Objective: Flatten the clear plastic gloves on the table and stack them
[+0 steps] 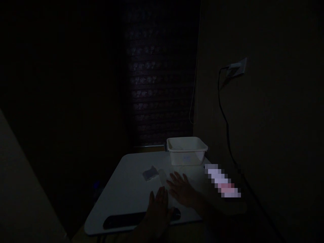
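Note:
The scene is very dark. My left hand (158, 209) rests near the front of the white table (121, 189), its fingers stretched out and pointing away from me. Just ahead and to the right, my right hand (183, 190) lies palm down with fingers spread. Between and under the hands is a pale, translucent flat sheet, perhaps plastic (163, 177); its kind is hard to make out. Beyond my left fingertips lies a small packet with a greyish middle and clear edges (150, 173), touched by neither hand.
A white plastic bin (187, 158) stands at the back right of the table. A lit, pixelated device (222, 182) lies at the right edge. Along the front edge runs a dark slot (124, 220). A black cable (227, 135) hangs from a wall socket (238, 67).

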A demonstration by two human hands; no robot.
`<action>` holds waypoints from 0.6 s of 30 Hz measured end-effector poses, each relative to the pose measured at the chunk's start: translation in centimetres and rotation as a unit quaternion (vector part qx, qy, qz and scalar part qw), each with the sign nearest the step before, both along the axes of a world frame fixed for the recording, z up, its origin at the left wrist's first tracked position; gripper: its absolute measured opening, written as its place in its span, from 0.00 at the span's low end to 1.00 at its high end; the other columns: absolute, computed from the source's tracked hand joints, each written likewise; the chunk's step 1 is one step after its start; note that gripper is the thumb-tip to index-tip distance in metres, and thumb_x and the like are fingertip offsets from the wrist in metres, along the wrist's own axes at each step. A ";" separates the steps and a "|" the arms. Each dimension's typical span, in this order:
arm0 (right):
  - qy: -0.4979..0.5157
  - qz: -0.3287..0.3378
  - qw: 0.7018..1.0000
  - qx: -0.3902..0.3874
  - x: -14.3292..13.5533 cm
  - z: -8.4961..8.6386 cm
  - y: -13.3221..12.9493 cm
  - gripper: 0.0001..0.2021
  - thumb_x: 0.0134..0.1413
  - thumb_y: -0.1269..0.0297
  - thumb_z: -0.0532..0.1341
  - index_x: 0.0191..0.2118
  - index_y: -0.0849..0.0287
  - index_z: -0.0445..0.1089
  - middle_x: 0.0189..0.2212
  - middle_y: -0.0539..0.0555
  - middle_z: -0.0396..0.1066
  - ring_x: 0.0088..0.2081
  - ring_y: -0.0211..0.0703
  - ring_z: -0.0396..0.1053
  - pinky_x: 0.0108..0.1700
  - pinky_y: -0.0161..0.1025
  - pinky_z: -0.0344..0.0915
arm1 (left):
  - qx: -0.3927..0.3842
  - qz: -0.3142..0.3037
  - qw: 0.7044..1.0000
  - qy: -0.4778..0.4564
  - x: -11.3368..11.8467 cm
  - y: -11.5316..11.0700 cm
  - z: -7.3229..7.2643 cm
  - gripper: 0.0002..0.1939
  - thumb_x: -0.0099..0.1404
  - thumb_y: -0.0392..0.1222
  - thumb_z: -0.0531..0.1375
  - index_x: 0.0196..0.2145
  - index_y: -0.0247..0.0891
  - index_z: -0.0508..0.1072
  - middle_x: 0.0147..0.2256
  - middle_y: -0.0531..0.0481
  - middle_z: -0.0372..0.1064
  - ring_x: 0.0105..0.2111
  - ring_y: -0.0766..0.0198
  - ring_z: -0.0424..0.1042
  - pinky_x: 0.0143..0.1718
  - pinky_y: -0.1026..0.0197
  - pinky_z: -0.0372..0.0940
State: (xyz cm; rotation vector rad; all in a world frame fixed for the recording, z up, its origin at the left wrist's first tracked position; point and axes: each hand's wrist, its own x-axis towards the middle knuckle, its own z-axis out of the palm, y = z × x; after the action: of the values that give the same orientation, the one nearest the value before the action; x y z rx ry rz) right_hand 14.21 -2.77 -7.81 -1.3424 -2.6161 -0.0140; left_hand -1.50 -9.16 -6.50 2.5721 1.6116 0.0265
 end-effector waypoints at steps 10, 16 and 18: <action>-0.002 -0.087 0.995 0.039 1.1 -0.9 1.6 0.24 0.53 0.51 0.37 0.53 0.50 0.52 0.56 0.55 0.47 0.57 0.52 0.39 0.50 0.58 0.38 | 0.008 0.004 1.000 0.007 0.3 0.1 0.2 0.30 0.62 0.50 0.33 0.55 0.28 0.46 0.56 0.39 0.37 0.56 0.55 0.36 0.53 0.45 0.36; 0.009 -0.048 0.998 0.033 1.1 0.3 0.0 0.24 0.53 0.51 0.38 0.54 0.49 0.49 0.56 0.55 0.45 0.57 0.51 0.38 0.51 0.56 0.41 | 0.016 0.008 1.000 -0.012 0.6 0.2 0.4 0.29 0.63 0.49 0.31 0.55 0.29 0.46 0.56 0.41 0.37 0.56 0.55 0.35 0.52 0.44 0.37; 0.012 -0.019 1.000 0.015 1.0 0.6 -0.6 0.23 0.53 0.50 0.36 0.54 0.47 0.49 0.57 0.54 0.44 0.57 0.51 0.38 0.51 0.56 0.40 | 0.008 0.004 1.000 -0.015 0.6 0.1 0.4 0.28 0.63 0.48 0.31 0.55 0.29 0.46 0.56 0.41 0.37 0.56 0.56 0.35 0.53 0.45 0.36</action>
State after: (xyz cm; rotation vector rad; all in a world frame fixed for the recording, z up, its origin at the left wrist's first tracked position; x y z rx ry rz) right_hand 15.16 -3.38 -7.22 -1.3738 -2.5592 -0.0423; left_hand -0.87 -9.04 -6.08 2.5655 1.6172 0.0779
